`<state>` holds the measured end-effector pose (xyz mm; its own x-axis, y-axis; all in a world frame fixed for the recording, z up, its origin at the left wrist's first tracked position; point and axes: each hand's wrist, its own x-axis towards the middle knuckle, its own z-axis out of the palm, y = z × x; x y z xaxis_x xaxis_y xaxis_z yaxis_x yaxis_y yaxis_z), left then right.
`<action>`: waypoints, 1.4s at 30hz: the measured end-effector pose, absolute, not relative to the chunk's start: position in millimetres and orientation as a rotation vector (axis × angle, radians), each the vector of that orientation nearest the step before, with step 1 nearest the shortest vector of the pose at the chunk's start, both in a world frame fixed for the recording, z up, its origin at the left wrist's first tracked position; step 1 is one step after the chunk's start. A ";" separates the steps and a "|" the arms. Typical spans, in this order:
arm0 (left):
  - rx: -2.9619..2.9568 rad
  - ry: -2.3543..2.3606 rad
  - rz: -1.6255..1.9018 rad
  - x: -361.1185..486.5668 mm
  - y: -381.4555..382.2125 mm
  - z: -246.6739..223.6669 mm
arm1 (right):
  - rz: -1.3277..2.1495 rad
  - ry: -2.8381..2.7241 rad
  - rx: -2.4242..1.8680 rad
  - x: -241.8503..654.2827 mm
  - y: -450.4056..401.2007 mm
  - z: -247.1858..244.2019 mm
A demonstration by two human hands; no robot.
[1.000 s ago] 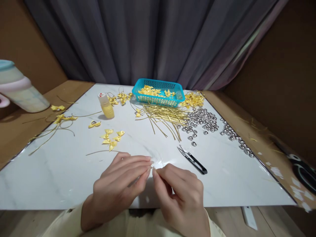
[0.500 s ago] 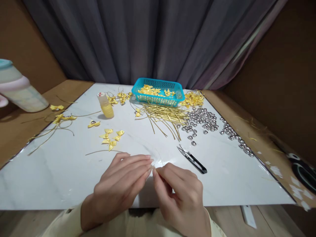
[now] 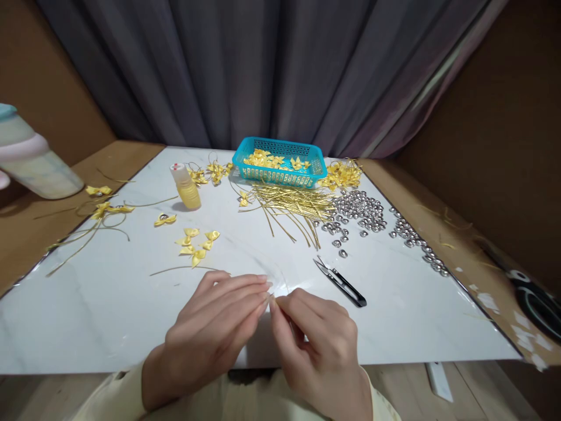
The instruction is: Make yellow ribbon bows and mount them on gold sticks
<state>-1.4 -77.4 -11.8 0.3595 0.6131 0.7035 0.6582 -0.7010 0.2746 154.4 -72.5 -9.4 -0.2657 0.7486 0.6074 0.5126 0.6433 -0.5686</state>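
Because both hands meet at the lower centre of the frame, I read the step in hand as close fingertip work on one thin strand (image 3: 272,295). That strand sits in the narrow gap between the two sets of fingertips, above the tabletop (image 3: 394,333); it is too small for me to make out its shape or be sure of its material. On my left hand (image 3: 214,327) the fingers lie long and side by side, with the thumb pressed up against them, nipping what I take to be one end. My right hand (image 3: 319,336) is curled, with thumb and forefinger pinching close to the other side.

As I judge it, the next move calls for keeping both pinches firm while making very small motions, since so fine a piece could easily slip. The black snips (image 3: 346,286) lie right of centre, near my right hand but not touching it. Four yellow bows (image 3: 198,257) rest left of centre, just beyond a lone cord (image 3: 175,269). Toward the upper middle lie the gold cords (image 3: 293,202), with silver beads (image 3: 359,207) to their right.
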 end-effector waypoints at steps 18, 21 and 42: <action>-2.531 -1.188 -1.270 -0.8 -77.6 -12.7 | 0.284 -1.946 -0.959 153.8 -72.9 -11.4; -2.537 -1.186 -1.280 -0.6 -78.0 -12.8 | 0.290 -1.948 -0.945 153.9 -72.5 -11.5; -2.544 -1.191 -1.114 -3.0 -79.7 -15.1 | 0.274 -1.975 -0.939 155.7 -72.4 -12.1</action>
